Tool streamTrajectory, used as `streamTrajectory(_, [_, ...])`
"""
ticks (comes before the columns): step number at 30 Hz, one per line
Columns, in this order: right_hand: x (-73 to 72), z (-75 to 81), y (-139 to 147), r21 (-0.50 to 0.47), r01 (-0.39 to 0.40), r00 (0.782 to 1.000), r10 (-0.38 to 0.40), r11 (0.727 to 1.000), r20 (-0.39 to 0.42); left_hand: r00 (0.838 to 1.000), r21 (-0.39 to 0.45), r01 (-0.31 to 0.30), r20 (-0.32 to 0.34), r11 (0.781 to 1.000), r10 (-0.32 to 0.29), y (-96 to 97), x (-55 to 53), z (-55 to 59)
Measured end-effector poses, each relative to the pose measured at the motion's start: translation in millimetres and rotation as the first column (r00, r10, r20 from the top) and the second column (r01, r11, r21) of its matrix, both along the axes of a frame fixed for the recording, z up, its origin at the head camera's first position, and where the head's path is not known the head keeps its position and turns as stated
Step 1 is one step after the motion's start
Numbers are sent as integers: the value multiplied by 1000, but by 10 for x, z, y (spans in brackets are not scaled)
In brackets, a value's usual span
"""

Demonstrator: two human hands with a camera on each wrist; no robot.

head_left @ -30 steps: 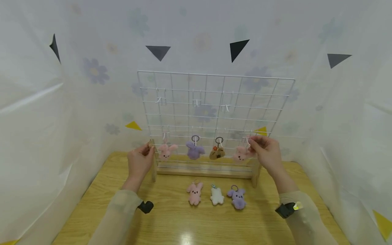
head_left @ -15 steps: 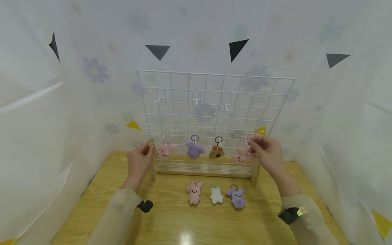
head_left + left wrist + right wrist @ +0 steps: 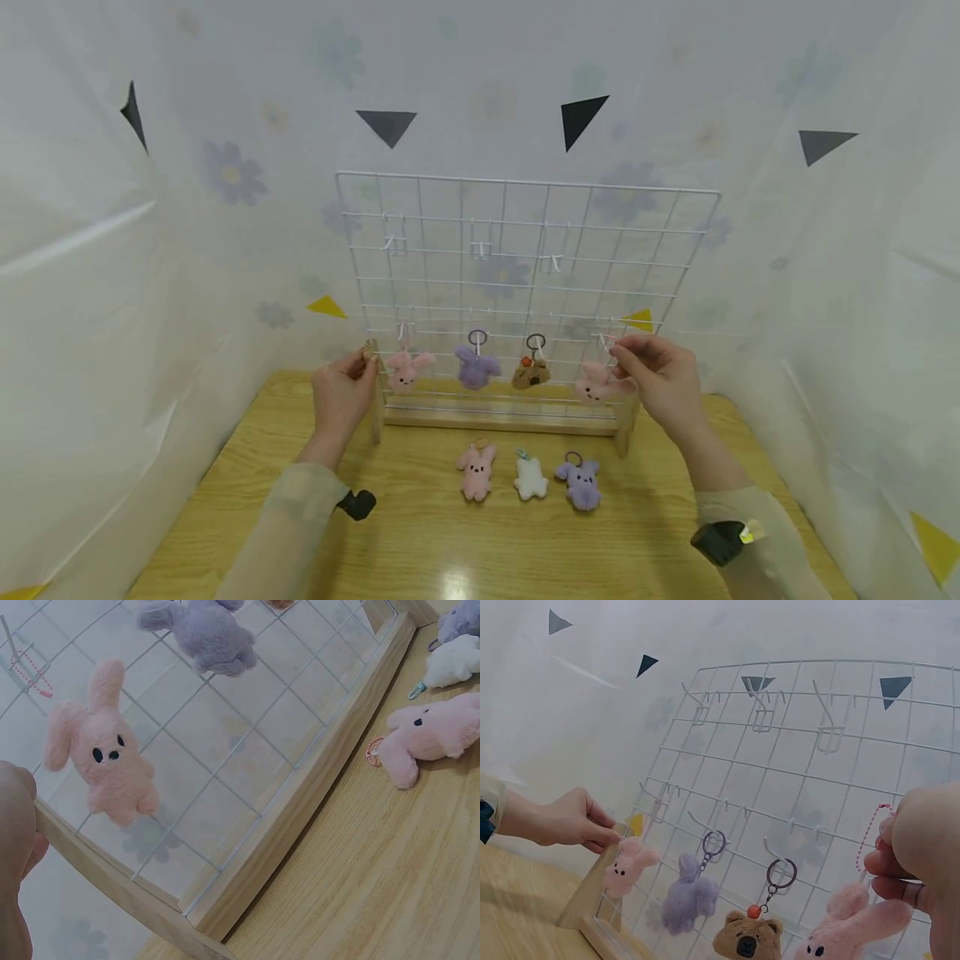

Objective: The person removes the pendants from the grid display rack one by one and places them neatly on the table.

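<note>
My right hand (image 3: 666,382) pinches the pink ball chain (image 3: 865,838) of a pink plush bunny keychain (image 3: 595,387). The bunny dangles in front of the white wire grid rack (image 3: 510,287), at its lower right. Whether the chain still touches a hook there I cannot tell. At the other end, my left hand (image 3: 341,398) grips the top of the rack's wooden side post (image 3: 97,870). Close to that hand hangs another pink bunny keychain (image 3: 112,761). Further along the lower row hang a purple plush keychain (image 3: 476,368) and a brown bear-like plush keychain (image 3: 747,937).
On the wooden table (image 3: 405,533) before the rack lie a pink bunny keychain (image 3: 476,475), a white plush keychain (image 3: 531,479) and a purple plush keychain (image 3: 582,485). Bare white hooks (image 3: 829,731) project from the upper grid. Pale flowered sheeting (image 3: 247,250) surrounds the table.
My right hand has shifted slightly right, and the pink bunny it holds by the chain has moved a little right with it. The left hand stays on the post.
</note>
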State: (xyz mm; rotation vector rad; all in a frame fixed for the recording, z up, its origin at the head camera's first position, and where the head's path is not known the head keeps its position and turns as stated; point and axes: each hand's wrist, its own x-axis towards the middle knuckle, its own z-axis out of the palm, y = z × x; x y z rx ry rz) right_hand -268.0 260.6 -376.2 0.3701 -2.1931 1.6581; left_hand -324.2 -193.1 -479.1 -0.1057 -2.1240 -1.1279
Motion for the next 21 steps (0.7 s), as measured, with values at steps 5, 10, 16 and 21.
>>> streamTrajectory(5, [49,37,-21,13,-1,999,1,1000,-38,1000,-11,-4,1,1000,4,1,-1,5])
streamTrajectory(10, [119,84,-55,5,-24,999,25,1000,-45,1000,-11,-6,6,1000,6,1,1,9])
streamTrajectory(16, [206,101,-85,16,-32,998,33,999,-57,1000,-4,-3,14,1000,3,-1,5,2])
streamTrajectory(21, [289,97,-103,11,-53,996,53,999,-74,1000,2,0,26,1000,0,2,10,3])
